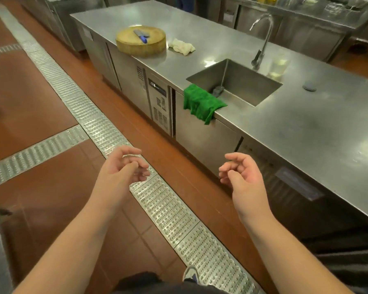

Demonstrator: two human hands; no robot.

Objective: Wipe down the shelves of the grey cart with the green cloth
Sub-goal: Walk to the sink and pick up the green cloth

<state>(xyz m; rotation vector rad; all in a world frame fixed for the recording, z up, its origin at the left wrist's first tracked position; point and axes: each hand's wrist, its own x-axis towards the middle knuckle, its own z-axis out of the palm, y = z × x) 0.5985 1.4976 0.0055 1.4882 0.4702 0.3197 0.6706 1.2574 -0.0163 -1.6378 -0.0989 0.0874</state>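
both hands hang in the air above the floor, palms turned toward each other, holding nothing: the left hand (123, 166) has its fingers (141, 165) loosely curled, and the right hand (242, 172) is the same, fingers relaxed and bent inward. the green cloth (201, 102) is well ahead of them, draped over the front edge of the steel worktop (306, 124), just beside the near left corner of the sink (238, 81), with part of it hanging down the cabinet front. further along the worktop sits a round wooden chopping block (140, 42) with a blue-handled knife (142, 35) on top, and a crumpled white cloth (182, 46) lies just beside the block. a metal drain grate (168, 206) runs along the red tiled floor under the hands.
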